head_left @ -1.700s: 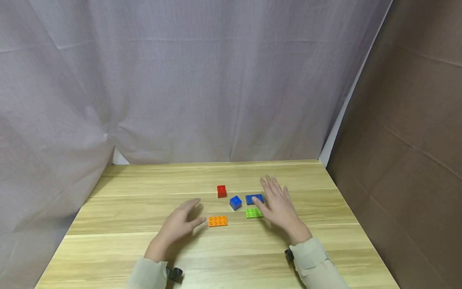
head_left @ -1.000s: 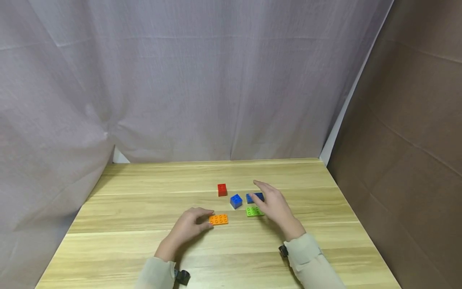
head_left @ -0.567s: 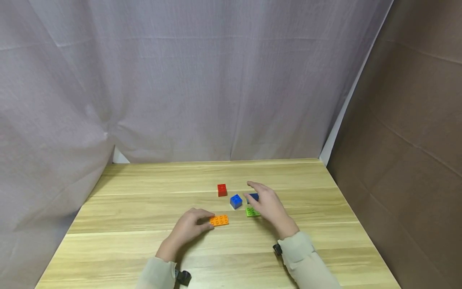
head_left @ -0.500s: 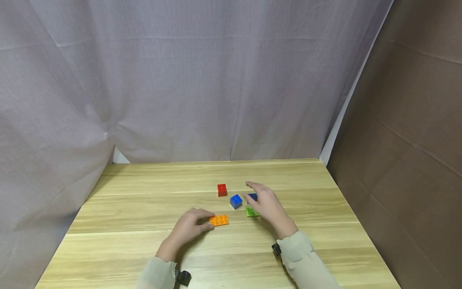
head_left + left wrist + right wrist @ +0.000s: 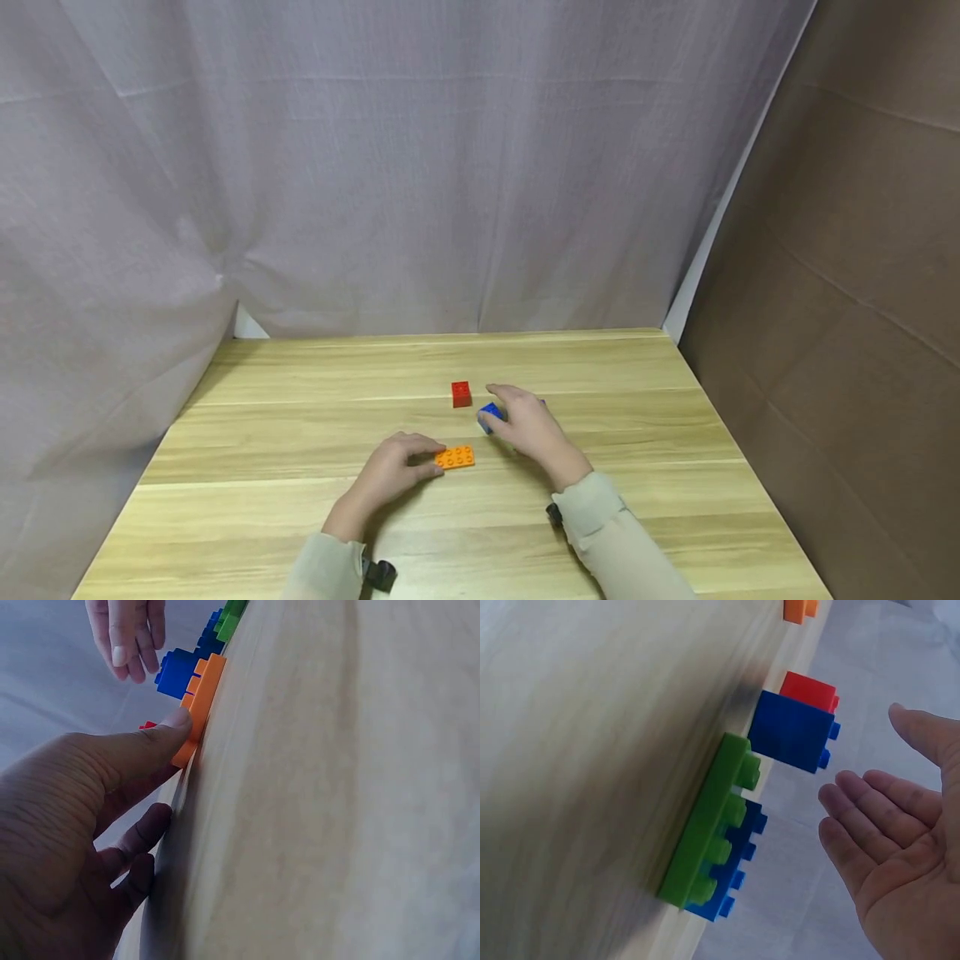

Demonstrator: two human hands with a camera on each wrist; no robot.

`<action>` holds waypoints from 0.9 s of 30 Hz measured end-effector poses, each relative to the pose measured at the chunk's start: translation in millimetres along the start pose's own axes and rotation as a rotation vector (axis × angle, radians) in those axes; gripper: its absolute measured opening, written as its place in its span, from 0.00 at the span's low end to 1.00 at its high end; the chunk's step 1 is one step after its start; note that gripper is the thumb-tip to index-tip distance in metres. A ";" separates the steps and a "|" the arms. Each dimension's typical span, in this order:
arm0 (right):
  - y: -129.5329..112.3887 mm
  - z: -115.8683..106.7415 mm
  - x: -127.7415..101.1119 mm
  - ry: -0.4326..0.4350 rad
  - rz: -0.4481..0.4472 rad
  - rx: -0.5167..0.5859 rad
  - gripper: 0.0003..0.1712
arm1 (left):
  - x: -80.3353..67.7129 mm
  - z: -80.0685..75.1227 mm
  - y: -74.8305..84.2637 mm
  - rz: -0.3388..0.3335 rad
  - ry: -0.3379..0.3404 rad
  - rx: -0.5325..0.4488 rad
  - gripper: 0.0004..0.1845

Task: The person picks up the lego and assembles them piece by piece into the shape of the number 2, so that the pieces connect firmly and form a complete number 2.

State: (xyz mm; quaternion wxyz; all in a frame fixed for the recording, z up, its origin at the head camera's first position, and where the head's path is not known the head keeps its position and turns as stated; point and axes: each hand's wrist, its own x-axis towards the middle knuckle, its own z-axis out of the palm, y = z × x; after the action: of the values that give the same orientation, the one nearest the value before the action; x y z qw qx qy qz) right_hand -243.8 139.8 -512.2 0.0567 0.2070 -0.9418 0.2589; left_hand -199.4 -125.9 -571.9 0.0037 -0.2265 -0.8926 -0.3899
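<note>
- Right hand [image 5: 528, 427] has shifted left since earlier; fingers relaxed and spread, holding nothing, over small blue plastic cube brick [image 5: 489, 410] on pale wooden table [image 5: 262, 517].
- Left hand [image 5: 390, 471], thumb pressing flat orange plastic plate brick [image 5: 454, 457].

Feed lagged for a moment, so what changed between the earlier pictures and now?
The right hand swept left from over the green plate to the small blue brick, open. The left hand reached the orange plate, thumb touching. No brick moved.
</note>
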 end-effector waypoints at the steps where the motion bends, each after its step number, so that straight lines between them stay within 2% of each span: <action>1: -0.7 1.2 0.6 -0.014 0.005 -0.006 0.32 | 0.1 0.2 -0.4 -0.001 0.000 -0.001 0.18; 8: -3.6 8.9 3.3 -0.089 0.030 -0.038 0.30 | 0.7 2.1 -2.2 -0.005 0.002 -0.006 0.18; 21: -4.0 19.6 9.8 -0.126 0.020 -0.038 0.25 | 0.3 0.6 -2.6 -0.020 0.011 -0.033 0.17; 27: -1.7 20.0 10.7 -0.130 0.065 -0.059 0.26 | 0.3 1.0 -3.3 -0.026 0.004 -0.041 0.18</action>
State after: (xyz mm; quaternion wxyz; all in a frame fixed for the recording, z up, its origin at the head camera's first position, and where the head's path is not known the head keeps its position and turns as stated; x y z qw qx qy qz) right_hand -252.8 124.4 -526.4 -0.0070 0.1909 -0.9569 0.2187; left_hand -200.8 -127.1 -574.8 -0.0044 -0.2143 -0.8873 -0.4084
